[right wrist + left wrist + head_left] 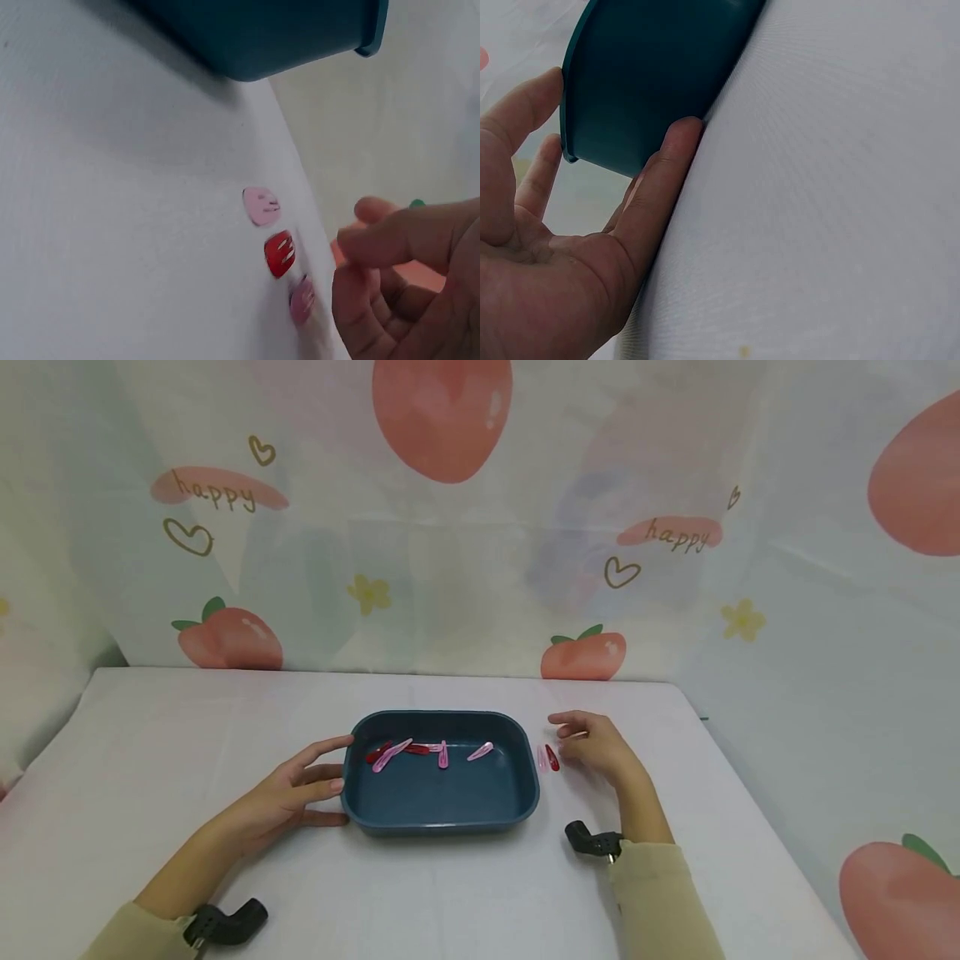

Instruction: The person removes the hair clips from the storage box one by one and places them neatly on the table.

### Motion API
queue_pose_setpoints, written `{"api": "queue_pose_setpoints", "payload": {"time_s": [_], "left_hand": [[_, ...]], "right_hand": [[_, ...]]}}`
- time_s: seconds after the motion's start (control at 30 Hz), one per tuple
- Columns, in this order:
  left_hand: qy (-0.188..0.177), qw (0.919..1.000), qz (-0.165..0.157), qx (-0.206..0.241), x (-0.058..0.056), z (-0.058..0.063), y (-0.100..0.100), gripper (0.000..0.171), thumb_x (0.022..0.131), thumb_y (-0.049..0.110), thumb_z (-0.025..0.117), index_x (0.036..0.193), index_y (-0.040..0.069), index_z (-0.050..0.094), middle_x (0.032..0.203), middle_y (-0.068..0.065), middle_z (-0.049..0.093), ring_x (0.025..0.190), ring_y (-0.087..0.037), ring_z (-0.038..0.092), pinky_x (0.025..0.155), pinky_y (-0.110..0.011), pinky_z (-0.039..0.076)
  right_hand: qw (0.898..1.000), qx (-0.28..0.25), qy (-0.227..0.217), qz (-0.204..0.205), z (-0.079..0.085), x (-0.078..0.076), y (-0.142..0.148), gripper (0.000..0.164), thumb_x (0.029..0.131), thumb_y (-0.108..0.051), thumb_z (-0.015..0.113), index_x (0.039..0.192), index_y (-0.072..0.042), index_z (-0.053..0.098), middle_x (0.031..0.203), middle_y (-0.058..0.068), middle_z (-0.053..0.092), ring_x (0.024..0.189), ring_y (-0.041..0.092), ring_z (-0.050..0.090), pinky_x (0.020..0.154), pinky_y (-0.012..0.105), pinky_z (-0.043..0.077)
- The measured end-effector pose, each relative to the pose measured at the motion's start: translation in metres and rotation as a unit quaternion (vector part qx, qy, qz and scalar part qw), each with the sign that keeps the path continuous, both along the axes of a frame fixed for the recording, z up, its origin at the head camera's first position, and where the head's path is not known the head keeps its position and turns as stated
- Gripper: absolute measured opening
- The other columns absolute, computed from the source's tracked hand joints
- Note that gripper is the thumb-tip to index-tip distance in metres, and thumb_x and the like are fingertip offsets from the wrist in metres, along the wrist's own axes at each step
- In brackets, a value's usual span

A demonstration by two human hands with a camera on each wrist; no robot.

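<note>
Hovering Close, Holding Nothing Visible

My right grip, its fingers loosely bent around nothing I can see, is the nearer one to the glossy red slim hair clip, which lies just to its left on the white-clothed tabletop, long axis running roughly away from me. A pale pink slim hair clip lies between that and the dark teal rectangular tray. My left grip, fingers spread, touches the tray's left side. "happy" reads twice on the fruit-printed backdrop.
</note>
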State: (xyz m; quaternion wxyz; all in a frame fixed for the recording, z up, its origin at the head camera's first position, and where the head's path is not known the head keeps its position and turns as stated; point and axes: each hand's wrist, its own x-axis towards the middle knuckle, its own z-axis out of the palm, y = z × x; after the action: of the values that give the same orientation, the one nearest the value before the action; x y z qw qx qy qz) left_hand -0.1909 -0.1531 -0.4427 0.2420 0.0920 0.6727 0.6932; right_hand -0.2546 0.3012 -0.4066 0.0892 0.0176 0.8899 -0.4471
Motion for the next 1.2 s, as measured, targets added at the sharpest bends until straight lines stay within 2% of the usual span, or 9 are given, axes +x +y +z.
{"api": "queue_pose_setpoints", "payload": {"time_s": [0.2,0.37,0.47,0.73,0.93,1.07,1.2], "left_hand": [[0.001,1.0000,-0.002,0.001,-0.001,0.000,0.000,0.066,0.100,0.019,0.061,0.156,0.025,0.028,0.155,-0.026,0.029,0.131,-0.041,0.047,0.092,-0.057,0.054],[0.003,1.0000,-0.007,0.002,-0.001,0.000,0.000,0.065,0.100,0.019,0.061,0.156,0.025,0.028,0.155,-0.027,0.029,0.130,-0.040,0.049,0.092,-0.057,0.054],[0.001,1.0000,-0.007,0.001,-0.001,-0.001,0.000,0.066,0.100,0.019,0.062,0.156,0.026,0.028,0.155,-0.026,0.029,0.129,-0.040,0.050,0.092,-0.057,0.054],[-0.002,1.0000,0.001,-0.007,-0.001,-0.002,-0.001,0.066,0.099,0.020,0.062,0.156,0.028,0.029,0.156,-0.025,0.029,0.131,-0.043,0.047,0.091,-0.056,0.055],[0.002,1.0000,0.002,-0.008,-0.002,-0.003,-0.001,0.066,0.099,0.020,0.063,0.156,0.028,0.029,0.155,-0.026,0.029,0.132,-0.044,0.046,0.091,-0.056,0.055],[0.004,1.0000,0.001,-0.008,-0.002,-0.002,-0.001,0.067,0.099,0.020,0.063,0.156,0.028,0.029,0.155,-0.025,0.030,0.132,-0.044,0.046,0.091,-0.056,0.055],[0.007,0.9999,-0.002,-0.008,-0.002,-0.002,-0.001,0.068,0.099,0.020,0.064,0.156,0.028,0.029,0.155,-0.025,0.030,0.132,-0.044,0.046,0.091,-0.056,0.055]], "right_hand": [[0.991,-0.116,0.046,0.055,0.010,0.001,-0.009,0.046,0.092,-0.002,0.061,0.138,-0.007,0.057,0.124,0.028,0.053,0.092,0.026,0.063,0.081,0.033,0.059],[0.978,-0.171,0.070,0.096,0.023,0.007,-0.025,0.044,0.092,0.000,0.061,0.136,-0.004,0.057,0.113,0.016,0.058,0.085,0.022,0.062,0.077,0.030,0.059],[0.972,-0.190,0.072,0.120,0.029,0.012,-0.036,0.044,0.093,0.001,0.061,0.137,-0.002,0.056,0.111,0.015,0.058,0.086,0.023,0.062,0.078,0.030,0.059],[0.964,-0.207,0.052,0.158,0.035,0.021,-0.069,0.040,0.094,0.002,0.060,0.134,-0.003,0.059,0.118,0.030,0.053,0.087,0.019,0.062,0.081,0.031,0.059],[0.965,-0.197,0.039,0.170,0.027,0.025,-0.096,0.040,0.092,0.003,0.061,0.132,-0.001,0.060,0.115,0.025,0.057,0.086,0.020,0.063,0.081,0.030,0.059],[0.962,-0.202,0.041,0.181,0.017,0.029,-0.114,0.038,0.092,0.003,0.061,0.130,0.001,0.060,0.116,0.028,0.057,0.088,0.022,0.064,0.082,0.029,0.059],[0.964,-0.159,0.058,0.203,0.008,0.033,-0.126,0.037,0.093,0.002,0.062,0.130,-0.002,0.061,0.115,0.023,0.063,0.092,0.022,0.063,0.081,0.027,0.057]]}}
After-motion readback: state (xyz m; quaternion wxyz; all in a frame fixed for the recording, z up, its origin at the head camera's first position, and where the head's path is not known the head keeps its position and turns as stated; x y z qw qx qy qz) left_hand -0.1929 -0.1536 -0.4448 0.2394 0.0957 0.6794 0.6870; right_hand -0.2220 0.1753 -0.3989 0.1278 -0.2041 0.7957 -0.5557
